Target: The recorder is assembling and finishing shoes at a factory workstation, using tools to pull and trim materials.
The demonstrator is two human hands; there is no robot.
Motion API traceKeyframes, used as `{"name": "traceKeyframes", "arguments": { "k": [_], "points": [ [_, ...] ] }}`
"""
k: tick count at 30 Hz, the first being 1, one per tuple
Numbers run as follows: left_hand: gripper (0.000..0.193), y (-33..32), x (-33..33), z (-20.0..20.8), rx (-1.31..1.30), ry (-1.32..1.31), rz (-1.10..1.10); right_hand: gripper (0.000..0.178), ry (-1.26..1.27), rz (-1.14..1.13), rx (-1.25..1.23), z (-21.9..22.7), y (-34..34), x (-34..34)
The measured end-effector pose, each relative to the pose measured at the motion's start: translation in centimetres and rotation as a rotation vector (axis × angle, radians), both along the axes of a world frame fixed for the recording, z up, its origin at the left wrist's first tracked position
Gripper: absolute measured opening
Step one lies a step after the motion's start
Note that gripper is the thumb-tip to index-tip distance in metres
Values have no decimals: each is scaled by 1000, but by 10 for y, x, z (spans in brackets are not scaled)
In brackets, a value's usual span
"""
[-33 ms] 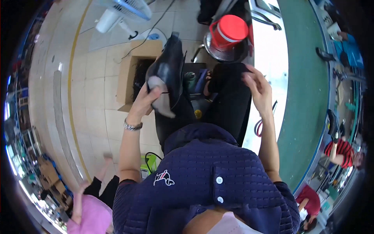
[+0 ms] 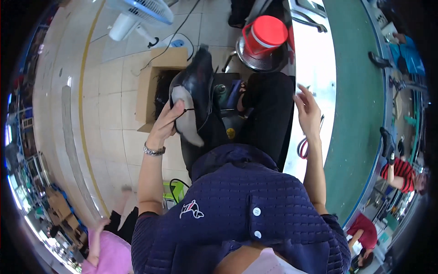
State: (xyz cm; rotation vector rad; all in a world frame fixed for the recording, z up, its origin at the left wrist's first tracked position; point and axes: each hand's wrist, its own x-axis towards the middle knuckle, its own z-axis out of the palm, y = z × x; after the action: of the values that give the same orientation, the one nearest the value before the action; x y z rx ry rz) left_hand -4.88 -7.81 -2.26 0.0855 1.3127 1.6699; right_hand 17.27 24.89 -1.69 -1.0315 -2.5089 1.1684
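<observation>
My left hand (image 2: pixel 168 119) grips a black leather shoe (image 2: pixel 194 77) above my left thigh, its narrow end pointing away from me. Under the thumb, a light grey, tongue-shaped piece (image 2: pixel 185 123) lies along the shoe's side; whether it is attached, I cannot tell. The fingers behind the shoe are hidden. Beside my right knee, over the edge of the white worktop (image 2: pixel 315 59), my right hand (image 2: pixel 308 109) is raised with thumb and forefinger apart. No held thing shows in it. A small dark tip shows just past its fingers, too small to name.
An open cardboard box (image 2: pixel 145 98) with black contents stands left of my legs. Ahead are a fan (image 2: pixel 141 16) with its cord and a red-lidded jug (image 2: pixel 269 34) on a metal stool (image 2: pixel 250 59). Red-handled tool (image 2: pixel 302 148) lies on the worktop, beside a green belt (image 2: pixel 358 105). Other people work around.
My right hand has moved slightly right and down, away from my knee, and its fingers have parted. The shoe in my left hand has shifted a little toward me.
</observation>
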Motion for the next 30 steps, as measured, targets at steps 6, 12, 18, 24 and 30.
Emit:
{"name": "traceKeyframes", "arguments": {
  "k": [6,12,18,24,30],
  "points": [
    [64,37,16,-4,-196,-115,-165,60,-473,-203,562,-87,21,114],
    [74,76,30,-1,-210,40,-226,48,-416,-317,33,-73,41,91],
    [79,88,39,-5,-177,125,-181,37,266,-313,-396,0,-23,33],
    [80,89,33,-21,-353,426,-260,68,-27,206,-751,79,-63,-34],
    [29,105,23,-15,-247,938,172,67,-184,208,-1172,81,-77,-77]
  ]
}}
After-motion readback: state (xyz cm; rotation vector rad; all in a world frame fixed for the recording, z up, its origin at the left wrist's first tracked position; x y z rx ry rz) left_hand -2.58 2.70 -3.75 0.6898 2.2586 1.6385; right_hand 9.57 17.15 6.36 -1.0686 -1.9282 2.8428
